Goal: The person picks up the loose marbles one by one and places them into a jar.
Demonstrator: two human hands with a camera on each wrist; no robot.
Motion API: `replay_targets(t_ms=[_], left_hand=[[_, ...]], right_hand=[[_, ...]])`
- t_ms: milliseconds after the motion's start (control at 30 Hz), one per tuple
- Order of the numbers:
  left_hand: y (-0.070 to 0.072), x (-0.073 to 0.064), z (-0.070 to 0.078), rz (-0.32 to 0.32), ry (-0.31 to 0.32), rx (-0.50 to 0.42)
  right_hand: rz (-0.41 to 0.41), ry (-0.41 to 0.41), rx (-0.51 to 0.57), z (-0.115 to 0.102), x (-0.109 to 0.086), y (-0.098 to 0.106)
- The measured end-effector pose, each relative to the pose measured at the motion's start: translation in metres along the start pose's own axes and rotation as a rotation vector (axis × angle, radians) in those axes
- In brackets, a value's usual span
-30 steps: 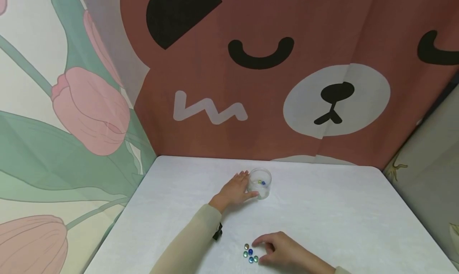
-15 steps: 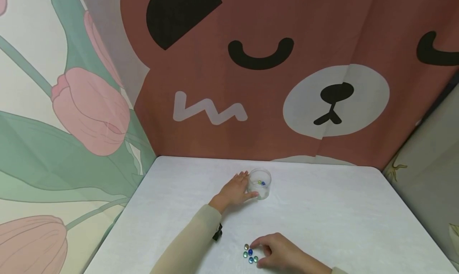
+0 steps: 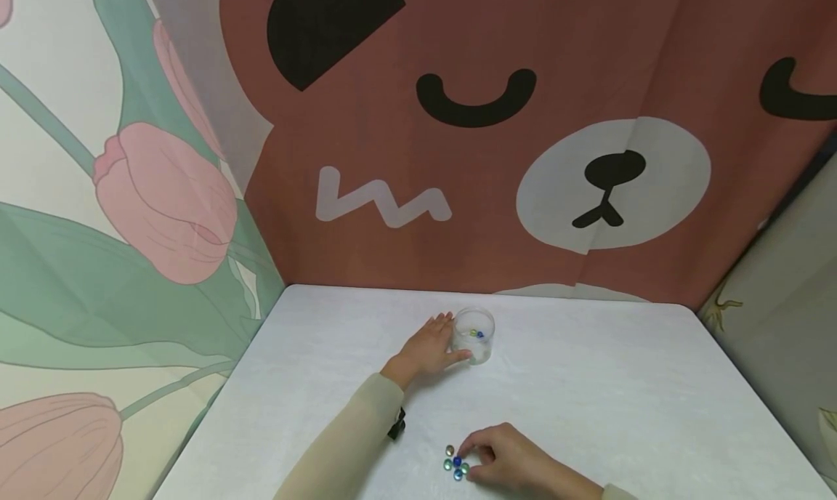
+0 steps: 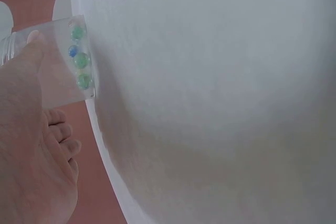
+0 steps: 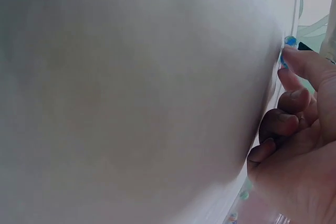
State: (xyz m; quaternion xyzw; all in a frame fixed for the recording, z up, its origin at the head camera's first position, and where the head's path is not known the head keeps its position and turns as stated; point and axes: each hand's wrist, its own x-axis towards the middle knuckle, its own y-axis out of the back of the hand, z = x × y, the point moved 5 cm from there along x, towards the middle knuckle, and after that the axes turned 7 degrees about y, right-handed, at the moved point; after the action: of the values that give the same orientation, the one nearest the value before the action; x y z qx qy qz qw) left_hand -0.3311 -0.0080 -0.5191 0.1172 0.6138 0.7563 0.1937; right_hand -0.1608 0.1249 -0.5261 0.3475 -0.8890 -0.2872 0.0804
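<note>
Clear round jar [image 3: 482,349] stands near the table's back edge with a few marbles at its bottom; green and blue marbles [image 4: 81,60] show through its wall in the left wrist view. My left hand [image 3: 428,346] rests beside it, fingers straight along its left side and thumb laid across its front. Near the front, several glass marbles lie in a small cluster. My right hand [image 3: 513,456] has index finger at a dark blue marble [image 3: 457,461] and thumb at a green marble [image 3: 465,469], pinching the two together. Its other fingers are curled under.
Beside the pinched pair lie an amber marble [image 3: 450,450], another green marble [image 3: 447,464] and a lighter blue marble [image 3: 458,475]. A small black object [image 3: 396,424] shows at the left sleeve. The white table [image 3: 588,384] meets a brown bear-print curtain [image 3: 392,260] behind.
My right hand has moved slightly left to the marbles, and its thumb and index have closed in. The dark blue and green marbles have shifted closer together. My left hand and the jar are still.
</note>
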Motion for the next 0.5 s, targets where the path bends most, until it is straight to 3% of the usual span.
replay_targets(t_ms=[200, 500], left_hand=[[-0.0022, 0.0026, -0.0012, 0.008, -0.005, 0.01], [-0.0018, 0.0022, -0.0014, 0.001, -0.005, 0.005]], right_hand=[[0.017, 0.057, -0.006, -0.0027, 0.0012, 0.0005], [0.068, 0.058, 0.01, 0.0008, 0.0003, 0.0047]])
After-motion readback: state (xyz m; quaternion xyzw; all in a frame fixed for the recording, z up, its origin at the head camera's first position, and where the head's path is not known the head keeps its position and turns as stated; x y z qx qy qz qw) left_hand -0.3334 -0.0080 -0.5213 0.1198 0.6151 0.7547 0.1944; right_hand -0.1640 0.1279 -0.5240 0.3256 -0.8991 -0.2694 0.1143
